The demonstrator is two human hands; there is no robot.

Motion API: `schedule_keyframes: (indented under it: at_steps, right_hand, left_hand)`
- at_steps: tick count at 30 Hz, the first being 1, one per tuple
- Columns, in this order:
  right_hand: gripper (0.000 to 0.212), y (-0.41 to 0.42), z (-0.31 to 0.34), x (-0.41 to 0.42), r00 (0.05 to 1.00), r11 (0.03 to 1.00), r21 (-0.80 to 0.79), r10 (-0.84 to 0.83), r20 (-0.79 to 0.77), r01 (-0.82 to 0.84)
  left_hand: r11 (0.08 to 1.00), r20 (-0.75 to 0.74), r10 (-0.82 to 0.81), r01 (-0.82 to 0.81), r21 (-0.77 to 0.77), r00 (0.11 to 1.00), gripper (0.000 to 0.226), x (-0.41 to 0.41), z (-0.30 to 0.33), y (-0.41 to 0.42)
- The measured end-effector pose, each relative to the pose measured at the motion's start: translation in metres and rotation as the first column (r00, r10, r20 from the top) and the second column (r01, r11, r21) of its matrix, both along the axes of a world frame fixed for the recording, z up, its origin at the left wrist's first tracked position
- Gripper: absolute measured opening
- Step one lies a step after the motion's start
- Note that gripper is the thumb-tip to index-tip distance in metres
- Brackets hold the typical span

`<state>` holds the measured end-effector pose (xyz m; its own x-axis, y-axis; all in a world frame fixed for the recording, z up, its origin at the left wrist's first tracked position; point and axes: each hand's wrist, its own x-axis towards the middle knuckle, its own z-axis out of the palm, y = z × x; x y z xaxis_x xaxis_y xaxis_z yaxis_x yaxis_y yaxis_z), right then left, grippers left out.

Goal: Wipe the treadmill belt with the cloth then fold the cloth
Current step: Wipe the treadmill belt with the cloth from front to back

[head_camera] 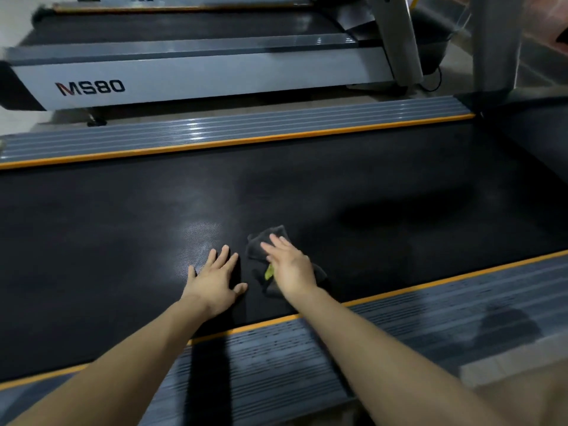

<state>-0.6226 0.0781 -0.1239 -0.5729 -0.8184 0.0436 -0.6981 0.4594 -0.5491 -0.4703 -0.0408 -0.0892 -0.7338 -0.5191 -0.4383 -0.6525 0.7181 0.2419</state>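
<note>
Two bare forearms reach over the near ribbed side rail (399,327) with its orange edge strip onto the black treadmill belt (123,226). The left hand (215,279) lies flat on the belt, fingers (226,256) spread wide, holding nothing. Just beside it, the right hand (290,267) presses palm-down on one dark cloth (270,238), fingers straight and open rather than curled around it. The cloth lies crumpled on the belt near the front rail; a small yellow-green patch (269,272) shows at the thumb, possibly a tag, though blur hides detail. Beyond the far rail (215,130) stands a second treadmill (215,75), its side panel reading "MS80".
</note>
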Motion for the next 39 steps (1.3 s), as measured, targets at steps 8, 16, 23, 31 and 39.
schedule_keyframes:
  at_steps: [8, 16, 23, 31, 39]
  right_hand:
    - [0.040, 0.109, 0.018, -0.106, 0.930, 0.929, 0.037, -0.368, -0.016, 0.368]
    - [0.037, 0.021, -0.003, 0.014, 0.961, 0.960, -0.025, -0.277, 0.011, 0.278]
    - [0.058, 0.089, 0.010, -0.060, 0.997, 0.998, 0.022, -0.066, -0.036, 0.066]
    - [0.039, 0.079, 0.005, -0.050, 0.869, 0.869, 0.024, -0.494, -0.024, 0.494]
    - [0.052, 0.066, 0.010, -0.014, 0.999, 0.997, 0.065, 0.044, -0.007, -0.044]
  left_hand:
    - [0.979, -0.285, 0.162, -0.191, -0.074, 0.945, 0.050, 0.035, -0.013, 0.040]
    - [0.961, -0.366, 0.127, -0.205, -0.183, 0.922, 0.051, 0.035, -0.022, 0.051]
    - [0.947, -0.313, 0.071, -0.163, -0.277, 0.947, 0.058, 0.037, -0.018, 0.058]
    - [0.945, -0.313, 0.106, -0.193, -0.262, 0.944, 0.054, 0.031, -0.017, 0.057]
    - [0.934, -0.310, 0.162, -0.247, -0.259, 0.937, 0.041, 0.035, -0.019, 0.059]
